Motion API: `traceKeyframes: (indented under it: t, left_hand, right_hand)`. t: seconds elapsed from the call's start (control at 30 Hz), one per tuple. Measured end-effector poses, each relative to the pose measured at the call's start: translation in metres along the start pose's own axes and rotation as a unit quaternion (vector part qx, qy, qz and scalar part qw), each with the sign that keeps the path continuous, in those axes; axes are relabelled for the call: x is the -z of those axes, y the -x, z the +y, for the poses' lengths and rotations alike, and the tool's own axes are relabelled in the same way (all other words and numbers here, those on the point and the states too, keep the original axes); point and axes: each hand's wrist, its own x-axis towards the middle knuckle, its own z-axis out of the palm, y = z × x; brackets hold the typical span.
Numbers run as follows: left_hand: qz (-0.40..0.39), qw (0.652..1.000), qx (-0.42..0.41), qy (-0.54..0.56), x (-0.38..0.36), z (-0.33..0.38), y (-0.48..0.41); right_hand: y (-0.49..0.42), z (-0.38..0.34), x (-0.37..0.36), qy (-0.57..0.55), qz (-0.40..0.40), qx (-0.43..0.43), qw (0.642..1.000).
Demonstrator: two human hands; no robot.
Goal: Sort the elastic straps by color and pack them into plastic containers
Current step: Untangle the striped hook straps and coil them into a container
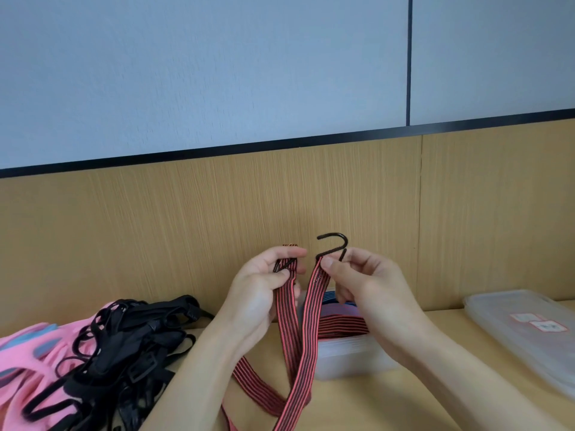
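both hands raised at frame centre, each clamped on one end of a red-and-black striped strap [306, 346]. left hand [261, 293] curls round the left end; right hand [364, 281] pinches the other end just under its black hook [334, 244]. strap hangs down, crosses itself, trails onto the wooden surface [389, 399]. clear container [348, 356] behind, lower centre, holds folded straps. black straps [130, 346] piled lower left. container lids [529, 334] at right.

table [357, 405]: light wood | back panel [155, 228]: wood grain | wall [217, 73] above: grey-blue | black trim [217, 149] between | pink fabric [18, 362]: far left
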Motion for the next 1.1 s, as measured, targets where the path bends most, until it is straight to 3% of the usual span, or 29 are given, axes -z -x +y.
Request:
traceKeyframes:
  t: [0.13, 0.27, 0.57, 0.73, 0.9, 1.1]
  left_hand:
    - [-0.036, 0.999, -0.002, 0.006, -0.0017, 0.0001, 0.0012]
    - [-0.073, 0.987, -0.024, -0.138, -0.0064, -0.0015, 0.0039]
    - [0.019, 0.978, -0.070, -0.198, -0.0037, -0.0025, 0.0011]
    - [0.023, 0.983, -0.051, -0.173, -0.0033, -0.0039, 0.0001]
    - [-0.037, 0.998, -0.017, -0.044, -0.0018, -0.0032, -0.0010]
    - [-0.110, 0.993, -0.030, -0.040, -0.0053, -0.0046, -0.0008]
  right_hand:
    - [-0.0020, 0.0014, 0.0030, -0.014, 0.045, 0.001, 0.999]
    - [-0.0017, 0.0024, 0.0027, -0.022, 0.038, -0.002, 0.999]
    - [0.0004, -0.0061, 0.0036, -0.156, -0.058, -0.047, 0.985]
    - [0.0003, -0.0058, 0.0010, -0.146, -0.077, -0.056, 0.985]
    - [-0.0004, -0.0045, 0.0003, -0.143, -0.083, -0.041, 0.985]
    - [-0.0024, -0.0032, 0.0045, -0.146, -0.129, -0.046, 0.980]
